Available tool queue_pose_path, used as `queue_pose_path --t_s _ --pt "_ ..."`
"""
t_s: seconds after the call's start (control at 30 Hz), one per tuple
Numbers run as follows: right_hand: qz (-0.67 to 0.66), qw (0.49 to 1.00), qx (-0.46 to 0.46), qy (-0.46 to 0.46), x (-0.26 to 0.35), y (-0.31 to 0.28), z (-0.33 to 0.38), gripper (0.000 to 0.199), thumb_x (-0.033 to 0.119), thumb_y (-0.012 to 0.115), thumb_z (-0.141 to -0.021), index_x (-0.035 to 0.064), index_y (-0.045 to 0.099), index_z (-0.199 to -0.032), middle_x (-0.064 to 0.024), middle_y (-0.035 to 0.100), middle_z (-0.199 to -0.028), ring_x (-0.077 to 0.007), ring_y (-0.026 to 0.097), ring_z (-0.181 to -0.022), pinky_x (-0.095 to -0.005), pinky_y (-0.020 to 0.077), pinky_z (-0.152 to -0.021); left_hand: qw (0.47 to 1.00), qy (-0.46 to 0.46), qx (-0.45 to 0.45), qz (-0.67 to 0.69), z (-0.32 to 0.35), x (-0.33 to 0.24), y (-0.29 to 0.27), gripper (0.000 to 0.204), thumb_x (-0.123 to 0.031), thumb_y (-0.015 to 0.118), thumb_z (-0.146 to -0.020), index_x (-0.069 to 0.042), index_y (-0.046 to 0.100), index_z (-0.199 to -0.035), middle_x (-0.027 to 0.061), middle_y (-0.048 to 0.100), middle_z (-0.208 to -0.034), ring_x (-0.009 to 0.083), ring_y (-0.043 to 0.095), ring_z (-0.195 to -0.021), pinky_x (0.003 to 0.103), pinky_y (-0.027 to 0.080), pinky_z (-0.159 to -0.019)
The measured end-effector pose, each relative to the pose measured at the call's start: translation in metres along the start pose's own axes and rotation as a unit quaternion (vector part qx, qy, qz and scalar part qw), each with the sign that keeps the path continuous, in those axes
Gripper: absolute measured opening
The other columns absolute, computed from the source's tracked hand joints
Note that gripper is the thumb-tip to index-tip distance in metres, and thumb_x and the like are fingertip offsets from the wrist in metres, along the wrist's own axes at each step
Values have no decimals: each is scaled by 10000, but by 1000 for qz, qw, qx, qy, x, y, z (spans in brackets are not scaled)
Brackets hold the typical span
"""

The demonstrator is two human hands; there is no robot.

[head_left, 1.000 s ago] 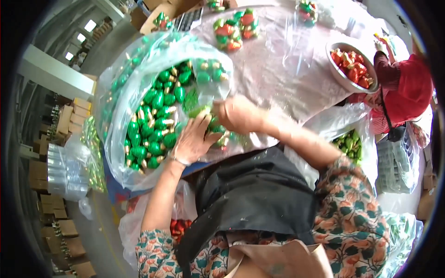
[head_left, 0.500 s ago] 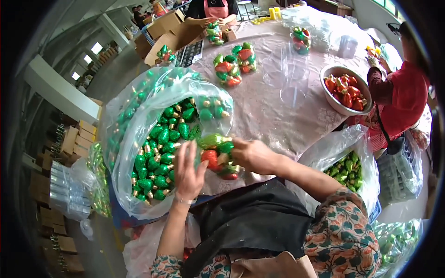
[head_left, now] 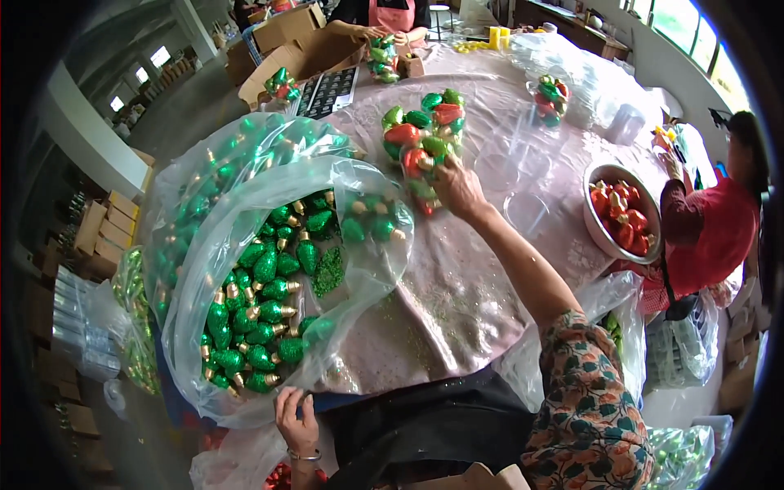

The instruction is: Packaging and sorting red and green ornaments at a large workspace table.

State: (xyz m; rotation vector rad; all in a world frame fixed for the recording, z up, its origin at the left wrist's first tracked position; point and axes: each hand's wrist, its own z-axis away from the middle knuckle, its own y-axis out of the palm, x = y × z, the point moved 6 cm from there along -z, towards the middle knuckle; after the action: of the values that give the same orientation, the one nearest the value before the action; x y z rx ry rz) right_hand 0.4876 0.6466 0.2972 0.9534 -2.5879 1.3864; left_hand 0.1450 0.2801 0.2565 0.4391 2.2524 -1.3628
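My right hand (head_left: 459, 189) reaches out over the table with its fingers closed on the top of a clear plastic tub of bulb ornaments (head_left: 420, 173), red and green. Right behind that tub stand further filled clear tubs (head_left: 402, 131), close together. Near the table's front edge, my left hand (head_left: 297, 420) hangs with bent fingers a little apart, and nothing shows in it. It is beside the lower rim of a big clear plastic bag (head_left: 189, 359) full of glittery green bulb ornaments (head_left: 263, 265) with gold caps. Red ornaments (head_left: 282, 475) show in a bag below that hand.
A steel bowl of red ornaments (head_left: 600, 233) stands at the right, near a person in red (head_left: 710, 220). Across the table, a person in a pink apron (head_left: 392, 15) handles another filled tub (head_left: 382, 59). Empty clear tubs (head_left: 527, 214) lie on the pale cloth (head_left: 457, 327).
My right hand has carried the filled tub forward from in front of me to the other tubs. My left hand has left the tub and dropped back toward the table's front edge.
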Motion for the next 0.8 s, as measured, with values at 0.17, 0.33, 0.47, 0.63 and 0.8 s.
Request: queue_pose_path --t_s 0.17,0.33,0.47,0.63,0.8 --pt "111 994 -24 -8 -64 74 -95 382 190 588 -790 292 592 -1158 -142 532 -1184 -334 618 -837 -448 525 -692 999 -42 7 -29 -19 19 -4 169 -27 593 -783 23 594 -945 166 570 -998 326 560 -925 394 447 -825" --pt "48 993 -97 56 -123 117 -169 368 233 660 -749 208 594 -1111 -168 521 -1143 -386 579 -919 -471 503 -729 997 -62 22 -41 -34 43 1 178 -19 585 -782 27 590 -954 162 568 -1016 323 554 -935 404 442 -832" --pt "178 950 -253 52 -127 119 -184 493 241 717 -703 133 536 -1150 -134 529 -1067 -319 566 -949 -409 482 -783 993 -77 25 -84 -35 59 -6 182 -8 575 -794 25 589 -972 161 563 -1043 325 548 -957 411 437 -842" --pt "-137 944 -62 293 -258 189 -149 494 243 706 -725 67 519 -1147 -52 562 -1022 -231 547 -929 -327 452 -794 987 -68 -33 -144 -38 75 -13 162 1 552 -825 31 596 -978 173 560 -1062 342 544 -979 420 435 -849" --pt "-3 965 21 261 -112 173 -139 501 353 684 -758 53 548 -1135 -156 541 -1159 -291 527 -1045 -375 449 -827 984 -41 -37 -168 -46 74 -6 139 2 549 -842 51 602 -961 187 553 -1081 341 541 -998 416 441 -859"
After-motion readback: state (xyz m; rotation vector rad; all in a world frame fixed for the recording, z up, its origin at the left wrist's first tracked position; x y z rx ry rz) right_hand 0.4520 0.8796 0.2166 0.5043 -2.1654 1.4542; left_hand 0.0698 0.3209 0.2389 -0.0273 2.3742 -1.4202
